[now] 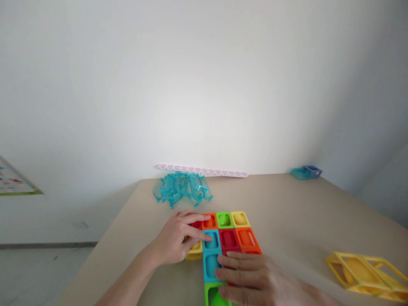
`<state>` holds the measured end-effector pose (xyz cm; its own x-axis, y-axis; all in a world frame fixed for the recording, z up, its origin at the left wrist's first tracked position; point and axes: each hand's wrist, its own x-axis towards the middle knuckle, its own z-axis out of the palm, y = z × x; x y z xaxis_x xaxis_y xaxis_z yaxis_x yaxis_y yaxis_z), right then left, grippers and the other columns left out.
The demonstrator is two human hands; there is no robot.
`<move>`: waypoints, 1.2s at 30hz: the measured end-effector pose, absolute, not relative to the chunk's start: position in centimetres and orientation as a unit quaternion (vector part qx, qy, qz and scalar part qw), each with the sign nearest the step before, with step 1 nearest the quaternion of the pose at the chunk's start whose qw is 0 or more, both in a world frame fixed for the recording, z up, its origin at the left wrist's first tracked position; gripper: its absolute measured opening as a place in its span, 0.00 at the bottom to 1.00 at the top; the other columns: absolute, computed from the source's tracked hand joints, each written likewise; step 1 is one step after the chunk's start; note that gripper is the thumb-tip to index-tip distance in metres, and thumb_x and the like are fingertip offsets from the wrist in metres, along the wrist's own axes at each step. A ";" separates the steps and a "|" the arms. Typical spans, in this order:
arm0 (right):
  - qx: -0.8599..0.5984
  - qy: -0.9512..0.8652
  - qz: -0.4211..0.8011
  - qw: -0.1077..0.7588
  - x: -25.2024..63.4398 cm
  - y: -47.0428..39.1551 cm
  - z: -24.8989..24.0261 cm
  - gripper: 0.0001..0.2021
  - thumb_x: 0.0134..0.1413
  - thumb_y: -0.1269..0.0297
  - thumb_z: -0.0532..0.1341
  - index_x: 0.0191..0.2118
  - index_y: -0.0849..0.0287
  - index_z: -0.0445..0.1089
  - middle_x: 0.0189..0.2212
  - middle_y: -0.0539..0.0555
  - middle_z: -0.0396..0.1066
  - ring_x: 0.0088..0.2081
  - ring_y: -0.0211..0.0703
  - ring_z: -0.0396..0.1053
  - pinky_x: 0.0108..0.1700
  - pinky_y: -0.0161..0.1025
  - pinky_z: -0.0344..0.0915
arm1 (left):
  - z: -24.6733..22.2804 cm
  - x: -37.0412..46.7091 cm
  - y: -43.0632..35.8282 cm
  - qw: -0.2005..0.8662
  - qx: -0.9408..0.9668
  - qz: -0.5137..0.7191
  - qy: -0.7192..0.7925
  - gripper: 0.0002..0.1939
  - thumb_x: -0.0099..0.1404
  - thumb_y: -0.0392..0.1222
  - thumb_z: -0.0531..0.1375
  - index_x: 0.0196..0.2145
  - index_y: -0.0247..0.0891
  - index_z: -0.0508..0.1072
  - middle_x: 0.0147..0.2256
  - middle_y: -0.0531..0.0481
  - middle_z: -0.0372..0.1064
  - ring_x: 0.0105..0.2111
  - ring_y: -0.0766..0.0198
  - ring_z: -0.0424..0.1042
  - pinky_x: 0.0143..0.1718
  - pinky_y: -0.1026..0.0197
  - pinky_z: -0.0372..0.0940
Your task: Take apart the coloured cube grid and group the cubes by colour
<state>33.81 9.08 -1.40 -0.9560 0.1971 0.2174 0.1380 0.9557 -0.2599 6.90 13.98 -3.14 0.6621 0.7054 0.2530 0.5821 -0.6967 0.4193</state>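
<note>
A flat group of coloured square frames, joined edge to edge, lies at the bottom centre of the table. My left hand (177,238) rests on its upper left part, fingers apart, with fingertips on an orange square (209,221) and a blue square (211,240). My right hand (250,276) lies flat over the lower right part, fingers stretched out to the left, near a second blue square (211,266) and a green one (218,296). Green (225,219), yellow (240,219), red (229,240) and orange (247,239) squares show beyond my right hand. Neither hand lifts anything.
Clear teal plastic pieces (182,188) lie at the back left, before a lilac patterned strip (204,170) by the wall. A teal piece (300,173) and a blue box (312,171) stand at the back right. Yellow frames (366,273) lie at the right.
</note>
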 end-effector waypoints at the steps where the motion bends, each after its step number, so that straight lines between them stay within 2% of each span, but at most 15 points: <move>1: -0.088 -0.982 0.123 0.115 33.8 9.1 -1.5 0.18 0.67 0.66 0.52 0.58 0.66 0.64 0.59 0.60 0.62 0.64 0.47 0.50 0.65 0.44 0.51 | -3.2 6.9 14.0 0.154 0.897 0.201 0.362 0.18 0.65 0.35 0.56 0.44 0.58 0.77 0.56 0.55 0.68 0.53 0.55 0.65 0.54 0.49 0.57; 8: -0.088 -0.980 0.121 0.127 33.6 9.3 -1.5 0.17 0.68 0.64 0.50 0.54 0.67 0.69 0.57 0.59 0.66 0.63 0.47 0.54 0.64 0.43 0.54 | -3.1 6.9 13.9 0.154 0.894 0.195 0.373 0.18 0.65 0.35 0.57 0.44 0.60 0.77 0.56 0.56 0.67 0.53 0.54 0.64 0.54 0.49 0.56; 18: -0.086 -0.977 0.129 0.150 33.4 9.2 -1.6 0.18 0.67 0.63 0.51 0.55 0.66 0.67 0.56 0.62 0.66 0.63 0.47 0.55 0.63 0.45 0.54 | -3.3 6.9 13.9 0.151 0.891 0.197 0.380 0.18 0.64 0.35 0.57 0.43 0.60 0.77 0.55 0.57 0.68 0.52 0.55 0.65 0.54 0.49 0.57; 23: -0.072 -0.967 0.158 0.188 33.4 9.5 -1.7 0.19 0.68 0.61 0.47 0.54 0.64 0.68 0.52 0.61 0.70 0.61 0.45 0.58 0.62 0.43 0.57 | -3.2 6.9 13.9 0.151 0.892 0.192 0.380 0.18 0.65 0.36 0.57 0.43 0.61 0.77 0.56 0.57 0.68 0.52 0.55 0.65 0.54 0.50 0.56; 28: -0.046 -0.965 0.183 0.180 33.3 9.7 -1.6 0.23 0.70 0.58 0.42 0.49 0.64 0.72 0.50 0.61 0.73 0.60 0.43 0.60 0.61 0.41 0.58 | -3.4 6.9 14.1 0.146 0.893 0.194 0.378 0.18 0.65 0.37 0.56 0.44 0.61 0.76 0.55 0.57 0.68 0.52 0.55 0.65 0.54 0.50 0.57; 32: -0.073 -0.969 0.172 0.165 33.2 9.3 -1.4 0.23 0.69 0.56 0.44 0.47 0.65 0.73 0.50 0.58 0.73 0.59 0.44 0.62 0.61 0.40 0.58 | -3.3 6.9 13.9 0.145 0.894 0.190 0.380 0.18 0.66 0.37 0.56 0.44 0.62 0.76 0.55 0.57 0.68 0.52 0.54 0.65 0.53 0.48 0.57; 36: -0.069 -0.976 0.147 0.147 31.9 8.8 -2.1 0.16 0.68 0.62 0.50 0.49 0.66 0.72 0.53 0.56 0.71 0.60 0.44 0.60 0.63 0.40 0.55 | -3.4 7.4 13.6 0.146 0.891 0.196 0.382 0.18 0.65 0.36 0.56 0.45 0.60 0.77 0.55 0.56 0.68 0.53 0.54 0.64 0.54 0.48 0.56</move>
<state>31.87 8.81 -2.08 -0.9469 0.1784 0.2674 0.0916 0.9470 -0.3078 7.39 13.65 -3.36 0.6310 0.7382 0.2386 0.6235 -0.6656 0.4102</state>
